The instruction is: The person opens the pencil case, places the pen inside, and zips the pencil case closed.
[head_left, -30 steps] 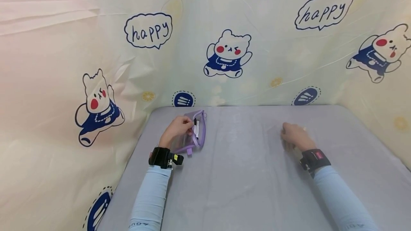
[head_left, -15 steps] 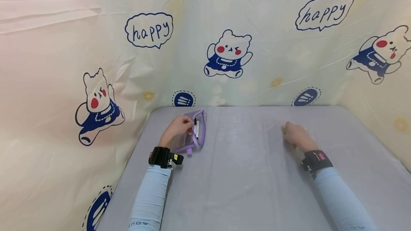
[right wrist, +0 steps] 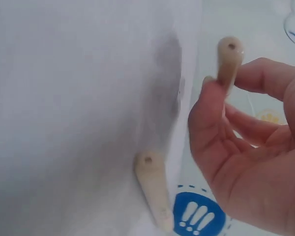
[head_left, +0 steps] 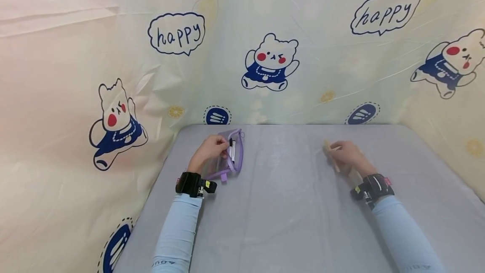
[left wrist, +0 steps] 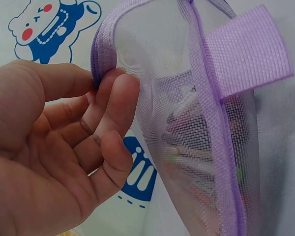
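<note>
A mesh pencil case with purple trim lies at the table's left, its zipped edge parted. My left hand pinches that edge between thumb and fingertips, which shows close up in the left wrist view. Through the opening a white marker with a black end is visible. Over at the right, my right hand holds a beige tapered stick between thumb and fingers; a small hole marks its rounded end. A second, similar beige stick lies on the table beneath this hand in the right wrist view.
A grey cloth covers the table. Behind it hangs a pale curtain printed with bears and "happy" bubbles. Colourful contents show blurred through the case's mesh.
My right hand has turned and shifted slightly, and the beige stick now juts out left of its fingers. My left hand keeps its pinch on the pencil case.
</note>
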A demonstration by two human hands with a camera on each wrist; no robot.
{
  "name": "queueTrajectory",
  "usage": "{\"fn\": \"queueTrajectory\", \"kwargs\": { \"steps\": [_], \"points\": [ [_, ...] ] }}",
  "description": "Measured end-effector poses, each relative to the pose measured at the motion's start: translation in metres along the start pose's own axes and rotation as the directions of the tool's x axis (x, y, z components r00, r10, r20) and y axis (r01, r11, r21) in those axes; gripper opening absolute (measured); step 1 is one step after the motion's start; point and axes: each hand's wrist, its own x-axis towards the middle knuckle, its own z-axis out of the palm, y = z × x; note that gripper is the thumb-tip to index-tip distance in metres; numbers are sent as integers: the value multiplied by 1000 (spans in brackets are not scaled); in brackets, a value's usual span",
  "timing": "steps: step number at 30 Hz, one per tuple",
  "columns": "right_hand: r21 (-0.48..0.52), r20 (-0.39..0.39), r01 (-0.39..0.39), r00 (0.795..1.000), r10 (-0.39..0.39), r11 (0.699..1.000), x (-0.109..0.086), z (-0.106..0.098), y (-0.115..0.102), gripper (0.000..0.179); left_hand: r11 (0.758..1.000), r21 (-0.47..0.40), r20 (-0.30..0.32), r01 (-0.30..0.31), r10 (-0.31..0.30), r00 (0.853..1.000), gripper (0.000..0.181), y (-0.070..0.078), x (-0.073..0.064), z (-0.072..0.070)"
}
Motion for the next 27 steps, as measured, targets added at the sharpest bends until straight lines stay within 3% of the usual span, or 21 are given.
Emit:
{"fn": "queueTrajectory", "kwargs": {
  "steps": [4,8,20,27],
  "points": [
    [142,46,-10,999,4,990,0,0,1,50,1000,1,4,1,-1,1000,27,1,0,1],
    [205,62,-6,998,-6,979,-1,2,1,50,1000,3,3,3,-3,1000,26,0,0,1],
    [348,138,-26,990,-24,937,8,8,-13,50,1000,4,1,11,-11,1000,27,2,-1,1],
    [362,162,-31,986,-30,932,10,16,-21,50,1000,9,4,3,-3,1000,27,3,-2,1]
  ]
}}
